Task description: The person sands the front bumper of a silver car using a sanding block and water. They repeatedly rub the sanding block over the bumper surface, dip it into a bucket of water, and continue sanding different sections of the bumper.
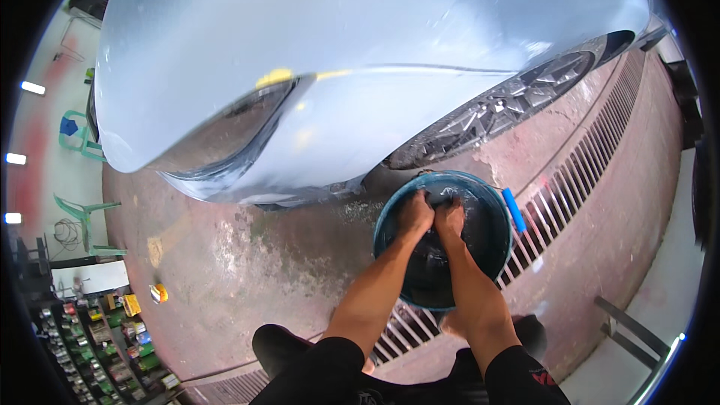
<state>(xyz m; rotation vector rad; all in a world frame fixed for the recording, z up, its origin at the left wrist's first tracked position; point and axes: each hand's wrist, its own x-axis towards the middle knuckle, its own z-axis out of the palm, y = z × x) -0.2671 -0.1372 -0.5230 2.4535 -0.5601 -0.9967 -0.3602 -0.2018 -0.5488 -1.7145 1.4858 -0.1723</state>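
Both my hands reach down into a round dark teal bucket [382,214] of dark water on the floor. My left hand [417,214] and my right hand [450,219] are close together near its far side, with fingers curled and closed. Something dark shows between and beyond the fingers, but its kind cannot be made out. Wet streaks and ripples glint around them. The bucket's blue handle grip [514,210] hangs outside its right side. Just beyond stands a light silver-blue car [322,22], with its headlight [232,131] and front wheel [499,109] facing me.
A metal drain grate [559,206] runs diagonally across the wet concrete floor [247,270], under the bucket. Green plastic chairs [84,214] stand at the left. A shelf of bottles and cans [97,345] fills the lower left; a small yellow-and-white roll-like object [157,293] lies nearby. A metal frame [637,330] stands right.
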